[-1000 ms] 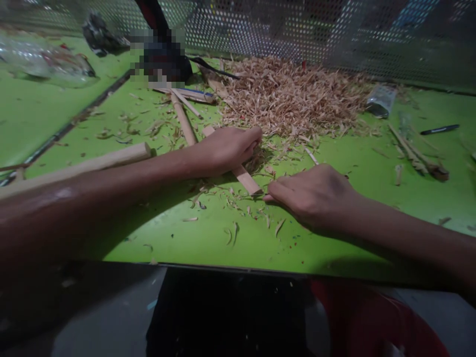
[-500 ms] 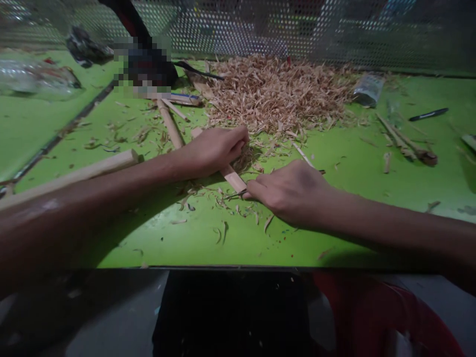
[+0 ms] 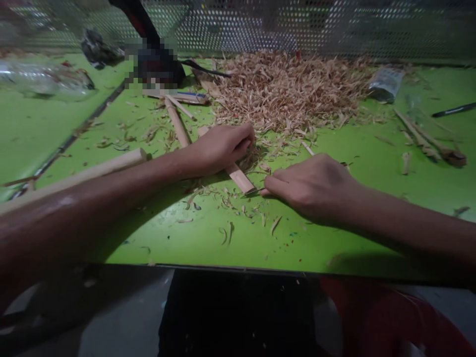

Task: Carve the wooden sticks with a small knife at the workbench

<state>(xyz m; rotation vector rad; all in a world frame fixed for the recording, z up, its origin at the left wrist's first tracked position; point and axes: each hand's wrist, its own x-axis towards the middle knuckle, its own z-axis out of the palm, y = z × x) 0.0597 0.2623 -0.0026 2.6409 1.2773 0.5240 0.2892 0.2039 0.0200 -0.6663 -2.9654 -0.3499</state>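
Observation:
My left hand [image 3: 226, 146] is closed over a flat wooden strip [image 3: 240, 179] that lies slantwise on the green table. The strip's near end sticks out below the fingers, and a bit of its far end shows behind the wrist. In my closed right hand [image 3: 312, 186] is a small knife [image 3: 256, 192]; its thin blade points left, by the near end of the strip. The knife's handle is mostly covered by the fingers. Curled shavings [image 3: 238, 203] lie scattered around the strip.
A big heap of wood shavings [image 3: 293, 91] lies against the perforated metal screen [image 3: 238, 32]. A round wooden rod [image 3: 96, 168] lies beyond my left forearm. A plastic bottle [image 3: 48, 79], a dark pixelated object [image 3: 156, 64], a clear cup [image 3: 386, 84] and a pen [image 3: 453, 110] stand or lie farther back.
My right hand has drawn slightly right, away from the strip's end, so more of the blade shows. My left hand stays on the strip. The whole view has shifted a little.

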